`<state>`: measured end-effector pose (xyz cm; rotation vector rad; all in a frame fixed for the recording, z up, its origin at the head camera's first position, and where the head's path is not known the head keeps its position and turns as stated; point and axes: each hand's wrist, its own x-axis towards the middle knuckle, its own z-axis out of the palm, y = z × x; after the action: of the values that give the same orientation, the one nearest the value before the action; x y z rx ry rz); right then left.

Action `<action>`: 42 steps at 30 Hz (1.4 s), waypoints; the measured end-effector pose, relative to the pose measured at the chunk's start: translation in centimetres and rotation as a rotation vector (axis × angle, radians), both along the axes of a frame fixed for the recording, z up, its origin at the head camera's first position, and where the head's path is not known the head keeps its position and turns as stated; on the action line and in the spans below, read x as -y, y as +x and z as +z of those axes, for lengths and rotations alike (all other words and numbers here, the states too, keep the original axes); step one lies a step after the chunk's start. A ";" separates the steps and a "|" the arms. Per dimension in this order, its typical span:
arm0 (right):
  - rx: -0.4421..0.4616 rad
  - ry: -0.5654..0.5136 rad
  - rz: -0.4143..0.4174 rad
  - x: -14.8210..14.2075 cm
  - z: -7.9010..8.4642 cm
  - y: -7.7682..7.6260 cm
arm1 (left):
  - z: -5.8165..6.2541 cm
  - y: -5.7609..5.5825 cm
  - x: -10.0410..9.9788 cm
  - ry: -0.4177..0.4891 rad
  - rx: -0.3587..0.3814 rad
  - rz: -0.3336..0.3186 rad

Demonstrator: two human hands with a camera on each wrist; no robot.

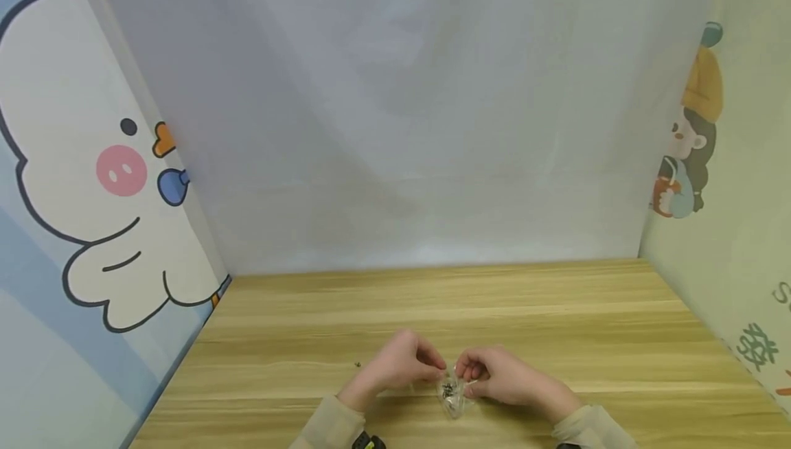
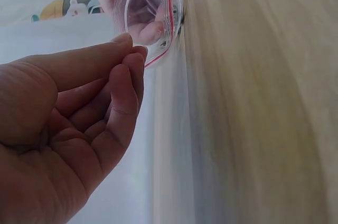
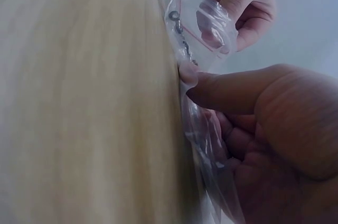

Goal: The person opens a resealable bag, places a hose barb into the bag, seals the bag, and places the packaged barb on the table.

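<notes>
A small clear zip bag (image 1: 455,409) with a red seal line is between the two hands, close over the table. Small dark metal pieces (image 1: 448,389) lie inside it; in the right wrist view one metal piece (image 3: 174,16) has a ring-shaped end. My left hand (image 1: 402,360) pinches the lip of the bag between thumb and fingertips. From the other side my right hand (image 1: 509,375) grips the bag's plastic, thumb pressed against it. Seen from the left wrist, the bag's mouth (image 2: 170,2) gapes in a rounded loop.
The wood-grain table (image 1: 321,305) runs back to a pale grey curtain (image 1: 395,126). A tiny dark bit (image 1: 357,364) lies on the table left of the left hand. Printed cartoon panels stand at the left (image 1: 74,160) and right (image 1: 729,243).
</notes>
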<state>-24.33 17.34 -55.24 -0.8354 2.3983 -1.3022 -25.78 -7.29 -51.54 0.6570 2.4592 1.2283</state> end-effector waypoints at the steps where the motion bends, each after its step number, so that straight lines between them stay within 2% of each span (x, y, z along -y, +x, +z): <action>1: 0.000 -0.001 0.000 0.0 0.0 0.0 | 0.0 0.0 0.0 -0.003 -0.002 -0.001; 11: -0.004 -0.006 -0.001 -0.1 0.1 0.0 | 0.3 -0.3 0.6 0.012 0.007 -0.020; 23: -0.014 -0.013 -0.012 0.1 0.0 0.3 | 0.3 -1.4 3.2 0.020 -0.019 -0.040; 30: 0.001 -0.022 -0.012 0.1 0.0 0.2 | 0.5 -2.2 6.1 0.026 -0.054 -0.032; 39: 0.021 -0.035 -0.003 0.0 0.1 0.3 | 0.8 -3.1 11.2 0.059 -0.042 0.028; 42: 0.014 -0.031 -0.005 0.1 0.0 0.4 | 0.9 -3.2 12.6 0.043 -0.044 0.031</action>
<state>-23.96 17.27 -55.25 -0.8264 2.3771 -1.3456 -28.93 -19.86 -50.63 0.6657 2.4941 1.2946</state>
